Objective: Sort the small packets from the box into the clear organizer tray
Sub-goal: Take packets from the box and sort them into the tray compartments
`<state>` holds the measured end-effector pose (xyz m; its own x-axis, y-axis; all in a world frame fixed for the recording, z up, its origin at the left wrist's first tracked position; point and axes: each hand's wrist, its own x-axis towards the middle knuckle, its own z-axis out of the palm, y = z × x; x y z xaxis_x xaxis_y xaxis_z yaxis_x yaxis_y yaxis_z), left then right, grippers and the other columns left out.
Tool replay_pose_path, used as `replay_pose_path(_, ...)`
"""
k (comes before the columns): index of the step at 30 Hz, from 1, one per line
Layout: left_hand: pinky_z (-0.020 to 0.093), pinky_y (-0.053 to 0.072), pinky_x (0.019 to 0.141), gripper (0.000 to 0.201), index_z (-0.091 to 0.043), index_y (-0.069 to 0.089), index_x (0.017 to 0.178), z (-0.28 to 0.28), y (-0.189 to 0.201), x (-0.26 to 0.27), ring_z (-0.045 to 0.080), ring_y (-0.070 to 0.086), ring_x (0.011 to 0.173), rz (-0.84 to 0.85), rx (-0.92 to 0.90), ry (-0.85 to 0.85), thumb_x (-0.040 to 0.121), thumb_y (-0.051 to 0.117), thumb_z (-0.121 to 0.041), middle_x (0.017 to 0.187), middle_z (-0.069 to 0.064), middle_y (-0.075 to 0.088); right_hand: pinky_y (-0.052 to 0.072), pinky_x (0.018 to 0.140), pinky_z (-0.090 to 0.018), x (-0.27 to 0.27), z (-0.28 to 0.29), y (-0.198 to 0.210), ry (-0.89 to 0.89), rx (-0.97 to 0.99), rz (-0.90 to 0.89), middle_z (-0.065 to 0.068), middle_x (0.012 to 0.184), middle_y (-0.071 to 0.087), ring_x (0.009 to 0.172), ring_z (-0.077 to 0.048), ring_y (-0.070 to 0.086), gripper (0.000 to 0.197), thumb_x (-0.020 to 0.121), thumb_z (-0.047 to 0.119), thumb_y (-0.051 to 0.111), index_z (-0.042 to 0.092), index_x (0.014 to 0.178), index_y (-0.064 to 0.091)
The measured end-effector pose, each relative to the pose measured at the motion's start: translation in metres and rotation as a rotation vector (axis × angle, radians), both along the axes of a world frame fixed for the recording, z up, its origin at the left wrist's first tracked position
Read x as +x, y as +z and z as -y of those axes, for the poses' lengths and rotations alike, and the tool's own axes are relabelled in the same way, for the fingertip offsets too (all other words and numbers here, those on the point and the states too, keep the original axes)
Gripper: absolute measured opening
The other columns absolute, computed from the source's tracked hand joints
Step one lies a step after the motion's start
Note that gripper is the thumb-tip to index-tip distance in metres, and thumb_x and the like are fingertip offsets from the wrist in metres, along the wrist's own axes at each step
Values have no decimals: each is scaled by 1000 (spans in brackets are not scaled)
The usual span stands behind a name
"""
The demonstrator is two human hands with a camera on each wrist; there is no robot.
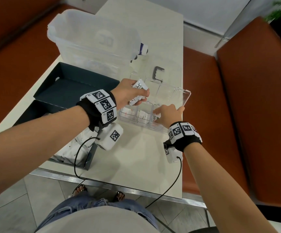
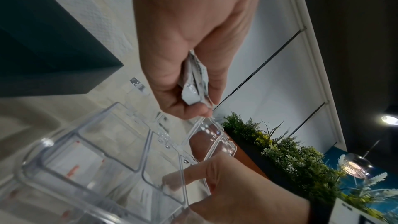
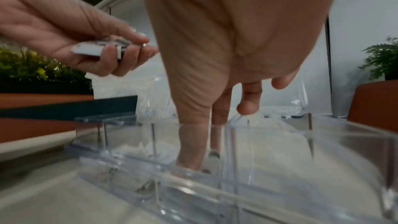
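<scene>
left hand (image 1: 129,91) gripped white packets (image 1: 139,87) printed "stev…" (rest hidden) above the clear organizer tray (image 1: 186,98); right hand (image 1: 168,115), fingers extended, pressed a packet (image 1: 155,118) into a near compartment.

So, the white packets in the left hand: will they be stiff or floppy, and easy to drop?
The packets look thin and flat, so probably light and somewhat floppy. The left hand pinches several at once, fanned unevenly, so one could slip out. Their surface looks glossy in the left wrist view, likely a bit slippery.
</scene>
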<state>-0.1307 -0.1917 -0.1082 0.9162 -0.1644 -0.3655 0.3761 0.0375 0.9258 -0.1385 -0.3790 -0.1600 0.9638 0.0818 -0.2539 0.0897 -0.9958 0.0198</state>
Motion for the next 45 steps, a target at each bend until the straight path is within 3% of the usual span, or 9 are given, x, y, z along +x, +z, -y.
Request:
replay_pose_path(12, 22, 56, 58, 18, -4, 67, 99, 0, 4, -2, 13, 69, 69, -26, 6, -3, 88, 70, -18, 91, 11, 71, 21, 101, -51, -3, 6, 13, -61, 167, 8, 12, 123, 63, 117, -17, 50, 46, 80, 35, 75, 31, 124, 61)
replay_pose_path(15, 24, 56, 58, 35, -3, 64, 108, 0, 9, -3, 16, 67, 69, -132, -79, 1, 95, 60, -36, 94, 12, 70, 22, 87, -40, -6, 6, 26, -101, 308, 140, 12, 115, 67, 100, -11, 52, 28, 87, 27, 68, 30, 114, 67)
replay_pose_path(18, 29, 56, 61, 47, -2, 59, 110, 2, 13, -5, 21, 66, 70, -250, -252, -2, 98, 49, -47, 94, 16, 68, 38, 93, -39, -11, -3, 46, -140, 599, 280, 11, 101, 70, 95, -11, 60, 20, 92, 27, 61, 26, 110, 69)
replay_pose_path(20, 32, 57, 64, 52, -4, 57, 110, 3, 15, -5, 24, 65, 72, -286, -331, -15, 98, 43, -53, 93, 16, 68, 50, 85, -28, -18, -15, 59, -158, 828, 324, 12, 94, 68, 90, -9, 64, 26, 91, 33, 62, 24, 114, 68)
replay_pose_path(24, 39, 59, 74, 65, -5, 57, 118, 7, 17, -2, 26, 68, 81, -321, -363, -79, 95, 37, -62, 104, 16, 68, 45, 75, -14, -23, -34, 69, -126, 903, 242, 6, 103, 59, 90, -6, 59, 57, 80, 48, 71, 28, 131, 55)
replay_pose_path(29, 43, 59, 81, 35, -3, 58, 119, 4, 25, -8, 26, 70, 92, -307, -454, -177, 101, 41, -27, 112, 17, 66, 50, 67, -18, -13, -28, 72, -278, 1047, 270, -1, 96, 64, 76, -8, 66, 32, 82, 21, 75, 16, 110, 63)
replay_pose_path(31, 44, 58, 83, 36, 2, 51, 128, 2, 26, -10, 32, 67, 104, -305, -470, -168, 97, 35, -5, 123, 22, 61, 47, 53, -12, -11, -22, 73, -316, 1111, 299, 1, 85, 67, 55, 0, 65, 16, 85, 14, 72, 15, 97, 63)
replay_pose_path(34, 43, 57, 83, 42, 7, 45, 133, 2, 25, -11, 37, 60, 117, -263, -409, -151, 95, 27, 11, 132, 26, 55, 50, 54, -15, -7, -12, 75, -368, 1123, 318, 3, 78, 70, 55, -1, 65, 8, 89, 14, 66, 20, 88, 61)
replay_pose_path(45, 28, 60, 69, 27, -4, 64, 110, -7, 9, -15, 23, 72, 91, -52, -163, -122, 85, 69, 0, 108, 14, 72, 53, 67, -24, -15, 1, 95, -251, 1353, -16, -9, 84, 65, 66, -11, 56, 21, 91, 9, 64, 10, 111, 69)
